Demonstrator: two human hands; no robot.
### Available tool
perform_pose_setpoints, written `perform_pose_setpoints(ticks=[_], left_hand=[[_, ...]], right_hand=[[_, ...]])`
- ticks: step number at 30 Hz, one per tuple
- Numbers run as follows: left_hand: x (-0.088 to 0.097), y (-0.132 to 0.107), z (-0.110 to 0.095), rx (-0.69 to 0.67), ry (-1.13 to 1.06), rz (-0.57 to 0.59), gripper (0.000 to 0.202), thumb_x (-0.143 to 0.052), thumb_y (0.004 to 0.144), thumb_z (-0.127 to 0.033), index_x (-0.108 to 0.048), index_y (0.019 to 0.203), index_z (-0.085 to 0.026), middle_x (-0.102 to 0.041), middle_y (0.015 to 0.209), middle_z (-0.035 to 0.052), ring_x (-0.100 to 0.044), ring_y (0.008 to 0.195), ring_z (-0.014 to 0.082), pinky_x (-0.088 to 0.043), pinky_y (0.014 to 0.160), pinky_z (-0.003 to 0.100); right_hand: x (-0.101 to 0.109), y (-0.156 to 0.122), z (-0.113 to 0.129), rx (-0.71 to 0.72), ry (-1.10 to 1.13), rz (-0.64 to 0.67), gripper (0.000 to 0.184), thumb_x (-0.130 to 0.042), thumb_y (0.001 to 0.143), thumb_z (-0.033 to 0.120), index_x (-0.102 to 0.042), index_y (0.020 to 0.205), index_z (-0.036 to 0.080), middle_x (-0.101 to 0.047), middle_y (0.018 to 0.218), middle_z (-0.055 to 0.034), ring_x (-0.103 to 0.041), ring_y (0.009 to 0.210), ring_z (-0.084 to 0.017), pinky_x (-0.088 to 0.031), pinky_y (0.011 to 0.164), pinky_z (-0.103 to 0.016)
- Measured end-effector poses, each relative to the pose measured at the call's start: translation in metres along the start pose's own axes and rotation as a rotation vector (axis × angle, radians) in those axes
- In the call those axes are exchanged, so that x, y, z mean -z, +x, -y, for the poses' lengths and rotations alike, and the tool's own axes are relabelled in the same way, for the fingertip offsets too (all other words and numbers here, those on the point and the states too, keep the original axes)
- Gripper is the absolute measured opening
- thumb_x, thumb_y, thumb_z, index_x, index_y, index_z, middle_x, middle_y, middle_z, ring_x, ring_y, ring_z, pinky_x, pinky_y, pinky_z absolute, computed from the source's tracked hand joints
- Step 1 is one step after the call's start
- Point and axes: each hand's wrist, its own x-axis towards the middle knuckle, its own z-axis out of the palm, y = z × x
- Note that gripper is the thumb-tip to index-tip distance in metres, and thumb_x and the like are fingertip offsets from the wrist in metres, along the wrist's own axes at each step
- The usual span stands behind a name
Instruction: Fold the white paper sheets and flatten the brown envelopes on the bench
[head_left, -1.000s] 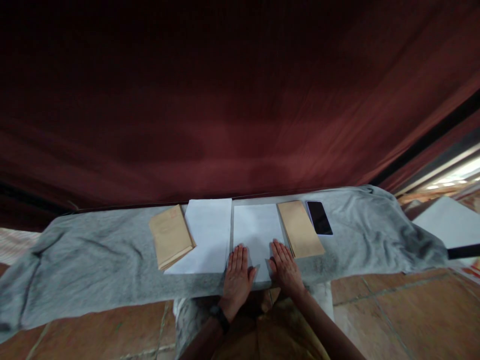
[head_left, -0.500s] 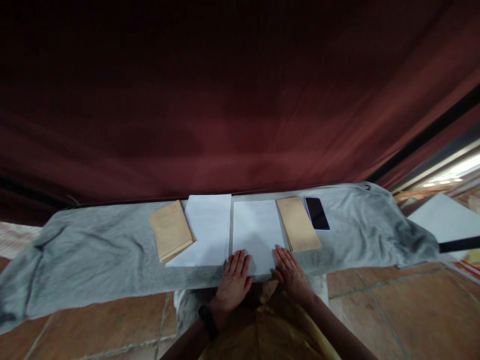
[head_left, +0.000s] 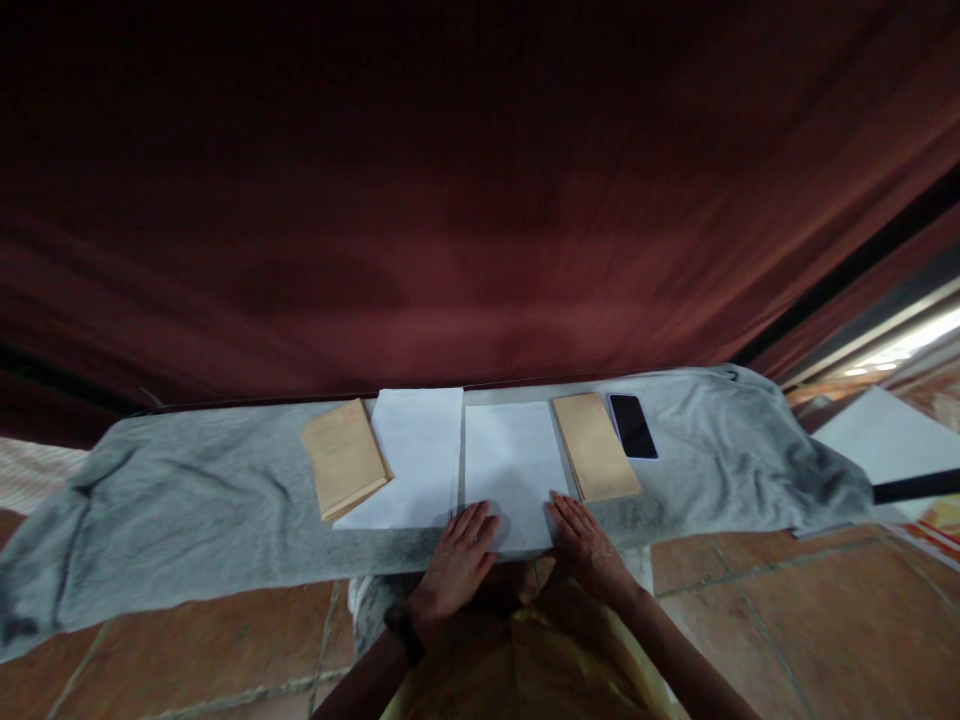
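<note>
A white sheet of paper lies in front of me on a grey cloth. My left hand rests on its near left corner, fingers stretched out and flat. On the near right corner lies my right hand, also flat with its fingers extended. Left of this sheet is a stack of white paper, partly under a pile of brown envelopes. More brown envelopes lie just right of the sheet, close to my right fingertips.
A phone with a dark screen lies right of the envelopes. The grey cloth covers a narrow table against a dark red curtain. White board or paper shows at the far right, above a tiled floor.
My left wrist has shifted slightly left and the left fingers have angled a little. The right hand stays nearly in place on the sheet.
</note>
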Motion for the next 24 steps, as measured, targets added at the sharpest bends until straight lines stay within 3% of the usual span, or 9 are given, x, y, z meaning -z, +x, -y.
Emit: perform_pose_setpoints(ticks=[6,12,17,21,24], left_hand=[[0.009,0.002,0.002,0.039,-0.112,-0.036,0.043,-0.051,0.089,-0.009,-0.066,0.125,-0.026,-0.062,0.142,0.0042,-0.056,0.132,0.0207,-0.048,0.11,0.041],[0.021,0.005,0.008,0.111,-0.389,-0.194,0.029,-0.047,0.097,-0.021,-0.074,0.106,-0.026,-0.075,0.114,0.0029,-0.069,0.109,0.0188,-0.057,0.098,0.039],[0.041,0.014,0.016,0.217,-0.66,-0.297,0.029,-0.05,0.098,-0.04,-0.076,0.101,-0.026,-0.078,0.1,0.0043,-0.072,0.096,0.0205,-0.06,0.089,0.036],[0.061,0.03,0.022,0.392,-0.83,-0.395,0.033,-0.058,0.092,-0.05,-0.077,0.096,-0.023,-0.078,0.091,0.0045,-0.073,0.088,0.022,-0.059,0.087,0.037],[0.07,0.048,0.028,0.468,-0.889,-0.472,0.033,-0.063,0.088,-0.051,-0.076,0.098,-0.022,-0.077,0.095,0.004,-0.07,0.093,0.0219,-0.056,0.09,0.036]], right_hand=[[0.007,0.001,-0.006,0.018,0.096,0.009,0.07,-0.051,0.089,0.01,-0.033,0.156,0.02,-0.037,0.16,-0.0138,-0.034,0.148,-0.026,-0.04,0.116,-0.051],[0.013,0.005,-0.009,-0.146,0.333,-0.073,0.064,-0.045,0.083,0.003,-0.053,0.143,0.024,-0.057,0.146,-0.0083,-0.053,0.135,-0.022,-0.047,0.112,-0.046],[0.023,0.021,-0.011,-0.364,0.535,-0.219,0.045,-0.049,0.089,0.019,-0.063,0.131,0.024,-0.068,0.13,-0.0083,-0.064,0.12,-0.026,-0.054,0.103,-0.046],[0.03,0.046,-0.013,-0.441,0.62,-0.291,0.033,-0.052,0.093,0.035,-0.069,0.119,0.022,-0.073,0.118,-0.0093,-0.069,0.111,-0.026,-0.056,0.098,-0.043],[0.031,0.067,-0.014,-0.497,0.617,-0.337,0.03,-0.054,0.092,0.041,-0.073,0.106,0.022,-0.076,0.106,-0.0095,-0.071,0.102,-0.027,-0.057,0.092,-0.042]])
